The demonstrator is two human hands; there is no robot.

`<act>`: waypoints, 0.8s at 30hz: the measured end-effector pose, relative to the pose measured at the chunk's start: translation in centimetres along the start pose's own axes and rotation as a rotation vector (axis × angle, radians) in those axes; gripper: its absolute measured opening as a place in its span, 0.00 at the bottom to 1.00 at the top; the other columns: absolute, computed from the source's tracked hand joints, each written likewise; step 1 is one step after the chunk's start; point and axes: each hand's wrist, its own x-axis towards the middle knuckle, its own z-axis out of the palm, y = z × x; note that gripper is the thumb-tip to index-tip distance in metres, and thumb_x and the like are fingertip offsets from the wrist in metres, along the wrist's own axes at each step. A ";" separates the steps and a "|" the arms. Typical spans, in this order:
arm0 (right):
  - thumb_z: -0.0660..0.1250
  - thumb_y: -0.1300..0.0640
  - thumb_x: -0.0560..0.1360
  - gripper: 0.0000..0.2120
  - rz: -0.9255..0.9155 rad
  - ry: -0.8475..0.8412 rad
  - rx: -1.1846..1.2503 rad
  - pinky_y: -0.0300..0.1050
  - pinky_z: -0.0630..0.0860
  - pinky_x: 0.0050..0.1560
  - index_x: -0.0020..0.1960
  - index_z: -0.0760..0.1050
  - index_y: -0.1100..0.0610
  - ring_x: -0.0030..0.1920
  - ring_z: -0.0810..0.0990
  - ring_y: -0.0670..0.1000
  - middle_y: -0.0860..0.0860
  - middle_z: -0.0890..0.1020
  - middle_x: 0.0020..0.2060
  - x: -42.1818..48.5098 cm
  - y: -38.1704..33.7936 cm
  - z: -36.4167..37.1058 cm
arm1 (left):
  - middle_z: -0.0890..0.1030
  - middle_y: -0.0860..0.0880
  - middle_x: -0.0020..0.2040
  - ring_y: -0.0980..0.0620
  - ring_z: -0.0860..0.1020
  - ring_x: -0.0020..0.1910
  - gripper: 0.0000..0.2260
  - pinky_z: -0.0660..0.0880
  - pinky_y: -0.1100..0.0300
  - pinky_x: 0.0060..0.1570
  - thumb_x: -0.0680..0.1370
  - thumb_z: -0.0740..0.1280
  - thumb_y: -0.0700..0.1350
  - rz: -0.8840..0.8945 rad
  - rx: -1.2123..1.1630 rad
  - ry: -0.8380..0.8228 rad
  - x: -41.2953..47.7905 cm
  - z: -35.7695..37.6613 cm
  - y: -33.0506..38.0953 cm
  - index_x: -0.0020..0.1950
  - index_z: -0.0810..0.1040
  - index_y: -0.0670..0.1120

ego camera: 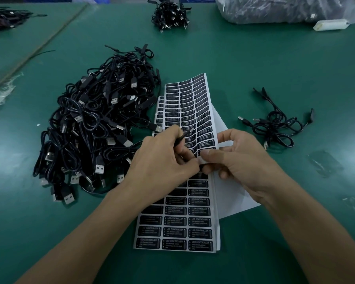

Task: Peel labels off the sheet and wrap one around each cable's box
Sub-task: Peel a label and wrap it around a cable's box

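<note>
Head view: my left hand grips one cable at frame centre, ready for wrapping. My right hand pinches the sheet there, bending it, likely to lift a label edge. The cable pile lies centre-left.

dim overhead light | glare patches on table | edges warped

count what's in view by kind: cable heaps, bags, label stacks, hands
cable heaps: 4
bag: 1
label stack: 1
hands: 2 (left hand, right hand)
total: 8
</note>
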 end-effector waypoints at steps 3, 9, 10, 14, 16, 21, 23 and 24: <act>0.72 0.68 0.75 0.12 -0.002 -0.002 -0.012 0.35 0.68 0.22 0.53 0.71 0.60 0.26 0.80 0.46 0.53 0.85 0.31 -0.1 -0.1 0.0 | 0.84 0.61 0.38 0.58 0.81 0.32 0.19 0.81 0.50 0.34 0.71 0.75 0.45 0.000 0.006 -0.002 0.0 0.0 0.0 0.37 0.62 0.54; 0.72 0.68 0.75 0.12 0.007 0.010 -0.017 0.35 0.67 0.21 0.52 0.70 0.60 0.24 0.79 0.45 0.52 0.84 0.28 -0.3 -0.3 0.1 | 0.84 0.57 0.37 0.56 0.81 0.32 0.18 0.80 0.49 0.36 0.71 0.73 0.42 0.010 -0.002 0.004 0.2 -0.1 -0.2 0.36 0.62 0.54; 0.72 0.68 0.74 0.13 0.008 0.015 -0.018 0.35 0.68 0.21 0.52 0.70 0.60 0.24 0.79 0.46 0.53 0.84 0.29 -0.2 -0.3 0.1 | 0.84 0.56 0.36 0.55 0.80 0.32 0.18 0.80 0.49 0.35 0.71 0.73 0.41 0.013 -0.001 0.002 0.2 -0.1 -0.2 0.36 0.62 0.53; 0.74 0.67 0.73 0.17 -0.009 0.060 -0.057 0.37 0.68 0.21 0.54 0.68 0.58 0.28 0.82 0.49 0.55 0.86 0.33 -0.2 -0.1 0.0 | 0.82 0.45 0.35 0.45 0.77 0.33 0.16 0.75 0.50 0.31 0.69 0.71 0.41 -0.012 -0.076 0.044 0.5 -0.8 -0.1 0.36 0.62 0.51; 0.74 0.65 0.73 0.19 -0.030 0.079 -0.117 0.37 0.68 0.20 0.54 0.66 0.54 0.29 0.83 0.50 0.55 0.86 0.34 -0.2 0.0 0.0 | 0.80 0.41 0.34 0.41 0.75 0.33 0.15 0.75 0.47 0.32 0.67 0.69 0.42 -0.051 -0.155 0.086 0.8 -1.4 0.0 0.37 0.62 0.50; 0.74 0.60 0.71 0.22 -0.011 0.026 -0.271 0.37 0.66 0.20 0.52 0.63 0.47 0.27 0.81 0.49 0.52 0.86 0.34 -0.5 0.4 0.2 | 0.74 0.30 0.38 0.47 0.72 0.31 0.17 0.75 0.45 0.33 0.67 0.69 0.38 -0.097 -0.389 0.168 1.2 -2.2 0.4 0.35 0.62 0.52; 0.75 0.56 0.71 0.22 0.000 0.005 -0.320 0.36 0.65 0.20 0.52 0.63 0.47 0.25 0.79 0.48 0.52 0.85 0.32 -0.7 0.4 0.4 | 0.76 0.31 0.39 0.50 0.74 0.28 0.18 0.76 0.54 0.33 0.66 0.69 0.37 -0.106 -0.417 0.195 1.2 -2.1 0.2 0.36 0.61 0.52; 0.76 0.51 0.69 0.22 -0.001 0.010 -0.387 0.36 0.66 0.22 0.51 0.63 0.46 0.26 0.78 0.48 0.51 0.85 0.31 -0.8 0.3 0.3 | 0.78 0.32 0.39 0.51 0.75 0.27 0.18 0.77 0.57 0.33 0.66 0.70 0.37 -0.112 -0.420 0.196 1.3 -2.0 0.0 0.36 0.61 0.51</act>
